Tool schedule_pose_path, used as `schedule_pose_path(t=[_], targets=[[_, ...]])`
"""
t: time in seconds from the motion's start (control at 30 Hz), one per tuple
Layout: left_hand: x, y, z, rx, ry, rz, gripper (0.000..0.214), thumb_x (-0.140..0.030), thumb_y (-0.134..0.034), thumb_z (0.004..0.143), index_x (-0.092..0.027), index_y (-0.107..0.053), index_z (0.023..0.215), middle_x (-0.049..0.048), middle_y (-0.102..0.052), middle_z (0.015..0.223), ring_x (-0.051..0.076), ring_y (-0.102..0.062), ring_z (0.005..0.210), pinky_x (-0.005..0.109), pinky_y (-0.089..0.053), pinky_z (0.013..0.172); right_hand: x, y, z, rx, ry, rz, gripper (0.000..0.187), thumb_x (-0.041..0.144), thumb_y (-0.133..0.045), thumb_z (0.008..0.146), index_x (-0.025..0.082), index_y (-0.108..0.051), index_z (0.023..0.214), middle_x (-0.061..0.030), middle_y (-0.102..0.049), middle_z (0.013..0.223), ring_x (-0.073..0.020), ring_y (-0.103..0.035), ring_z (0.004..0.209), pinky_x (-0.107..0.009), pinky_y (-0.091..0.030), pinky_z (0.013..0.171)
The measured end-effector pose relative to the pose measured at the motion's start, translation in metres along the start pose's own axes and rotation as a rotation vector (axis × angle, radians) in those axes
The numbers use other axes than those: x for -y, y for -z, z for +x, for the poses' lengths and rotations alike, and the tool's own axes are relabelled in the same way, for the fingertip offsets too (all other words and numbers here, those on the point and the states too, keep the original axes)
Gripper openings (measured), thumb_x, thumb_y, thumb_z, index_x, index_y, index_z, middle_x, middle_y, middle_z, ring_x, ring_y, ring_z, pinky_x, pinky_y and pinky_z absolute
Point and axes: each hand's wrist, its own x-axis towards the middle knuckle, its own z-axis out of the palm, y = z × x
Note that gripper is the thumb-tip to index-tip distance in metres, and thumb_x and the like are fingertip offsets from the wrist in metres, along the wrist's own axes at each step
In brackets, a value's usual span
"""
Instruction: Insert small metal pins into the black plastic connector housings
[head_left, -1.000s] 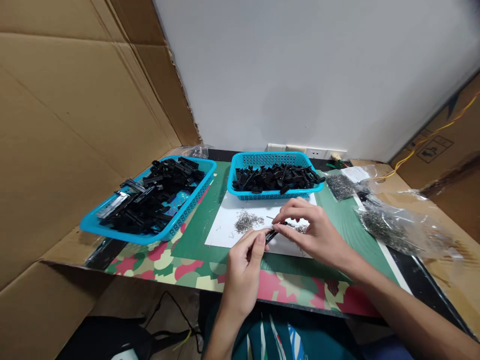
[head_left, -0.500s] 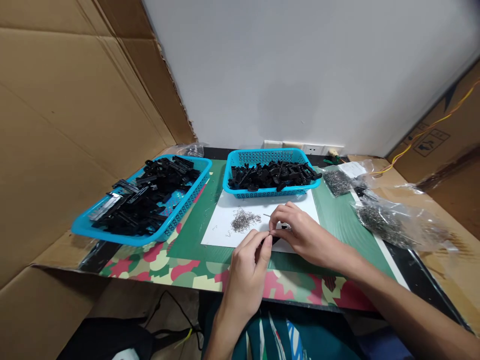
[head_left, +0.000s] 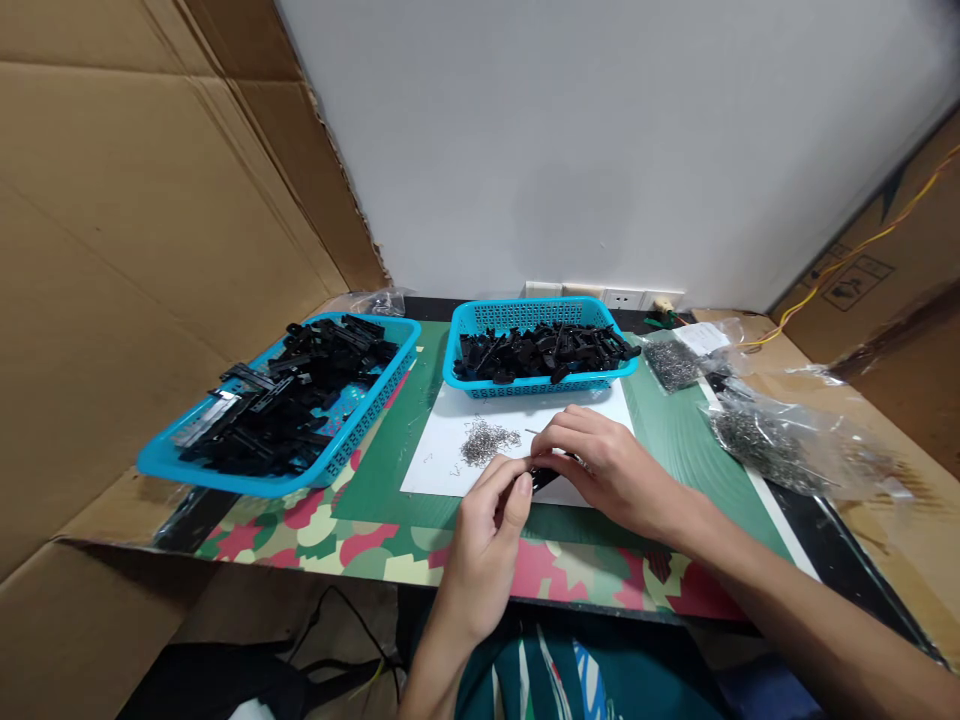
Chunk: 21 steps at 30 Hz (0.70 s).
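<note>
My left hand [head_left: 491, 540] is closed, thumb and forefinger gripping a small black plastic part [head_left: 546, 478] just above the front edge of the white paper [head_left: 427, 470]. Close against it, my right hand [head_left: 596, 455] has its fingers bent down over the same part. A thin grey metal tool [head_left: 532, 431] pokes out to the left from under the right fingers; the rest of it is hidden. What the right fingertips touch on the part is covered. Left of the hands, a loose pile of tiny metal springs or bent wire pieces [head_left: 486, 440] lies on the paper.
Behind the paper stands a blue basket [head_left: 540, 385] of black plastic parts. A larger blue basket [head_left: 375, 410] with longer black parts is at the left. Clear bags of small metal pieces [head_left: 765, 440] lie at the right. Cardboard [head_left: 150, 200] walls the left side.
Both hands have shifted slightly left. The black part has turned between the fingers, and more of its surface shows. The right fingers lie lower over it.
</note>
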Motion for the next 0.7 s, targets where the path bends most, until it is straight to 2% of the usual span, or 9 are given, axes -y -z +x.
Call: schedule_pose_path(t=[0.1, 0.2, 0.3, 0.4, 0.5, 0.7], targets=[[0.0005, 0.0037, 0.0012, 0.023, 0.018, -0.063, 0.035, -0.042, -0.051, 0.108, -0.018, -0.075, 0.116, 0.0065, -0.066, 0.100, 0.022, -0.060, 0.096, 0.029, -0.047, 0.087, -0.0040, -0.0006, -0.0024, -0.004, 0.072, 0.000, 0.021, 0.013, -0.052, 0.108, 0.017, -0.070, 0.098, -0.0056, -0.069, 0.091, -0.0172, -0.062, 0.082, -0.028, -0.047, 0.071], [0.0017, 0.0067, 0.0013, 0.021, 0.054, -0.121, 0.035, -0.044, -0.054, 0.105, -0.017, -0.076, 0.109, 0.0078, -0.068, 0.104, 0.024, -0.061, 0.100, 0.029, -0.048, 0.090, -0.0050, -0.0016, -0.0038, -0.015, 0.117, -0.021, 0.022, 0.013, -0.050, 0.108, 0.018, -0.070, 0.102, -0.0060, -0.069, 0.092, -0.0163, -0.063, 0.080, -0.027, -0.047, 0.068], [0.0039, 0.0073, 0.0011, 0.001, 0.084, -0.162, 0.032, -0.045, -0.059, 0.102, -0.017, -0.071, 0.094, 0.0044, -0.064, 0.090, 0.020, -0.058, 0.087, 0.026, -0.046, 0.079, -0.0012, -0.0034, -0.0027, -0.046, 0.197, -0.116, 0.024, 0.019, -0.048, 0.110, 0.017, -0.068, 0.097, -0.0046, -0.067, 0.082, -0.0161, -0.058, 0.072, -0.027, -0.042, 0.062], [0.0065, 0.0060, 0.0013, -0.022, 0.118, -0.170, 0.037, -0.049, -0.060, 0.101, -0.018, -0.059, 0.080, -0.0012, -0.048, 0.075, 0.015, -0.043, 0.070, 0.024, -0.039, 0.066, 0.0033, -0.0059, -0.0007, -0.031, 0.260, -0.195, 0.030, 0.022, -0.042, 0.112, 0.017, -0.066, 0.094, -0.0041, -0.065, 0.079, -0.0168, -0.055, 0.071, -0.029, -0.040, 0.061], [0.0079, 0.0045, 0.0022, -0.016, 0.129, -0.171, 0.038, -0.051, -0.059, 0.101, -0.019, -0.054, 0.079, -0.0028, -0.041, 0.074, 0.014, -0.035, 0.066, 0.024, -0.036, 0.062, 0.0046, -0.0080, -0.0005, -0.021, 0.260, -0.232, 0.032, 0.024, -0.040, 0.113, 0.016, -0.065, 0.095, -0.0048, -0.064, 0.082, -0.0173, -0.054, 0.072, -0.030, -0.039, 0.061], [0.0055, 0.0030, 0.0026, -0.028, 0.086, -0.128, 0.038, -0.050, -0.057, 0.103, -0.018, -0.058, 0.082, -0.0013, -0.044, 0.078, 0.015, -0.038, 0.071, 0.025, -0.035, 0.063, 0.0037, -0.0078, -0.0027, -0.027, 0.234, -0.215, 0.027, 0.026, -0.046, 0.112, 0.016, -0.067, 0.099, -0.0044, -0.064, 0.083, -0.0169, -0.055, 0.071, -0.030, -0.038, 0.061]])
